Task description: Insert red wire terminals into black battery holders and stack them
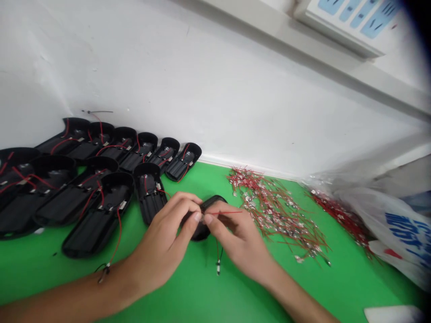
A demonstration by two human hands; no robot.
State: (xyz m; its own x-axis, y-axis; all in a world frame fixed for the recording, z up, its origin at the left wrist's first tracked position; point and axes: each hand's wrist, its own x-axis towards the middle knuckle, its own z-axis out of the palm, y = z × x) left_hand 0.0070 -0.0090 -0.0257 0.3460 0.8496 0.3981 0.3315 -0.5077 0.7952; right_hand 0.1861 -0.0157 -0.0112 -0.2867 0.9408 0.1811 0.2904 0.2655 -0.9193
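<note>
From the head camera, both forearms reached in from the lower edge and met over the green mat [208, 291]. The left hand [164, 244] curled palm-down, its fingers closed on the near end of a black housing [205, 220] lying on the mat. The right hand [239, 240] came from the opposite side, thumb and forefinger pinched on a thin red wire [225, 212] over the housing; motion blur left it unclear whether it also touched the shell. Wired black shells [101, 179] lay in rows at left, loose red wires [276, 206] heaped at right, beside a plastic bag [397, 229].
</note>
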